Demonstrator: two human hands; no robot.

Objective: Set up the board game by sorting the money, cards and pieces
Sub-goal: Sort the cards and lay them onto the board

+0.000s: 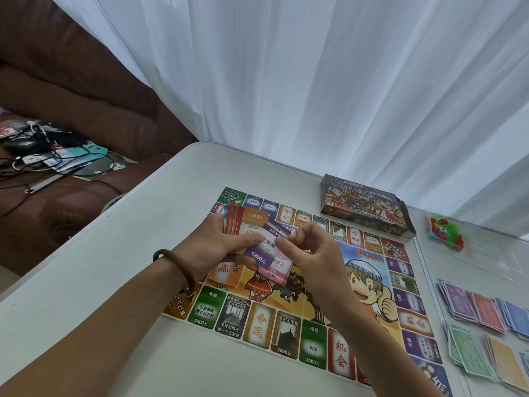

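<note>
At the centre of the frame the left hand (220,245) holds a fanned stack of property cards (246,227) above the game board (312,348), its grip clenched around them, thumb on top. The right hand (306,253) is just beside it, its grip pinching a purple card (264,247) that overlaps the stack, with pink cards (279,270) under it. The board lies flat on the white tabletop (120,242). The game box (366,207) sits beyond the board at upper right, a blurred bag of pieces (446,232) lies near the right edge, and sorted piles of play money (486,325) lie at lower right
</note>
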